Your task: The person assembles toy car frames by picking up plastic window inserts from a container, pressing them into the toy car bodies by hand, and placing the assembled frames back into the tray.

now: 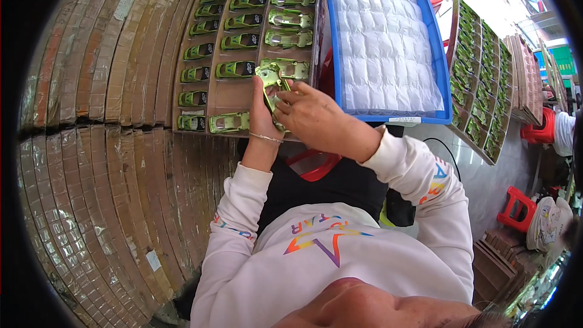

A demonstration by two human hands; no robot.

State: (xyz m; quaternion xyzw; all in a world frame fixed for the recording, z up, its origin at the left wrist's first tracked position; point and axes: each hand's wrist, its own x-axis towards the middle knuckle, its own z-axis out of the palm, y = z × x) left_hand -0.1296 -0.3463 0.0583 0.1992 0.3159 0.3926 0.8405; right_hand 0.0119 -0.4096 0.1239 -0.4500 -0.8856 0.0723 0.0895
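A worker in a white sweatshirt (358,243) with a rainbow-coloured star bends over a bench of toy cars, the left hand (262,115) closed around a light-green car shell (269,76), its thumb laid up along the shell's left side; the right hand (311,114), fingers bent, touches the shell from the other side, though whether it grips or merely steadies cannot be told; the shell is held tilted above the near part of a brown divided tray (234,98); in the tray's left and middle columns stand green cars with black tops (245,20), while plain green shells (290,19) fill the right column, one of them just beyond the fingers; another plain shell (228,123) lies at the near edge, to the left of the hands; just right of the tray, a blue bin (331,24) holds rows of white packets (382,42); at left, stacked cardboard (91,206) climbs in tightly packed layers; farther right, a second tray (473,143) carries more green cars (470,85), and a red stool (517,209) stands on the grey floor (486,185)
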